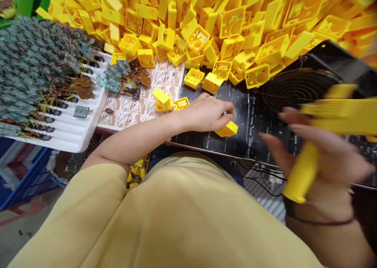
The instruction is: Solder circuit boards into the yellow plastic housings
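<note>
My left hand [210,112] is closed over a small yellow plastic case [227,129] on the dark work surface, its fingers curled down at the case's edge. To the right, my right hand [321,154] is smeared by motion. A yellow gun-shaped tool [302,173] lies across its palm, the handle pointing down toward the wrist; thumb and fingertips point left. Just left of my left hand are an upright yellow case [161,100] and an open yellow case half [180,103]. Several more open cases [194,78] lie beyond the hand.
A large heap of yellow cases [165,8] spans the back. At left, many wired circuit boards [38,71] cover a white foam tray [79,132]; a smaller cluster of boards [118,77] sits beside it. A black fan [294,87] stands back right. Cables [265,177] hang below the edge.
</note>
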`<state>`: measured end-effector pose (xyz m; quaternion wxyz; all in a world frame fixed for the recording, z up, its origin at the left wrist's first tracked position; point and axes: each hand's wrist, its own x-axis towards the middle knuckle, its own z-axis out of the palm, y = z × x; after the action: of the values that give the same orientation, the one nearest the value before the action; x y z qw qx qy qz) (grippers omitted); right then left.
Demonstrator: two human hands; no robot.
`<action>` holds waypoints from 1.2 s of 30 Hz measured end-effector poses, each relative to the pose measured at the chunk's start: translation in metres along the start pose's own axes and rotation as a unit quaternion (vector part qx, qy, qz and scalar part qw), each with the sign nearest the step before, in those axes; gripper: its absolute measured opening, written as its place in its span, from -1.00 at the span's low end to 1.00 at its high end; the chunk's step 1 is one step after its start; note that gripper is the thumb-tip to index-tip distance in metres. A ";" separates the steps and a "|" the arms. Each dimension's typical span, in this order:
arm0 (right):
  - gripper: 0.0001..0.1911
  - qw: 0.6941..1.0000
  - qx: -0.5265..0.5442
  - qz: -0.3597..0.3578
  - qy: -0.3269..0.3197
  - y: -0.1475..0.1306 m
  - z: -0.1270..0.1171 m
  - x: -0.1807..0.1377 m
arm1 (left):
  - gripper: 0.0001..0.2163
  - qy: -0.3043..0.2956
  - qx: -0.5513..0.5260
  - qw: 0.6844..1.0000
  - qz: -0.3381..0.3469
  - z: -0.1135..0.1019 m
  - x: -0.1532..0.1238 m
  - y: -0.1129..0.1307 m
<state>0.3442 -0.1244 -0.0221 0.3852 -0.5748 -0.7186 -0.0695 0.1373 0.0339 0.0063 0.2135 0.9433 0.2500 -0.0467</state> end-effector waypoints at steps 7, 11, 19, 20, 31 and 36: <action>-0.44 0.996 0.042 -0.060 -0.042 -0.017 0.059 0.014 | -0.66 0.140 0.098 0.984 -0.049 -0.014 -0.039 -0.037; -0.43 0.994 0.021 -0.078 -0.069 -0.008 0.064 0.018 | -0.58 -0.007 0.131 0.989 0.069 -0.021 -0.075 -0.044; -0.49 0.994 0.048 -0.072 -0.071 -0.016 0.066 0.003 | -0.67 -0.013 0.218 0.976 -0.009 -0.002 -0.065 -0.019; -0.49 0.993 0.058 -0.071 -0.078 -0.018 0.064 0.000 | -0.63 -0.004 0.211 0.977 -0.015 0.000 -0.064 -0.017; -0.47 0.989 0.077 -0.101 -0.073 -0.020 0.087 0.010 | -0.45 0.046 0.203 0.968 -0.140 -0.018 -0.072 -0.049; -0.62 0.992 0.050 -0.105 -0.058 -0.024 0.094 0.012 | -0.50 0.028 0.218 0.966 -0.134 -0.012 -0.061 -0.037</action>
<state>0.2780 -0.0720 -0.0710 0.3616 -0.4793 -0.7987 -0.0403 0.0658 0.0405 0.0151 -0.0126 0.9260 0.3635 -0.1015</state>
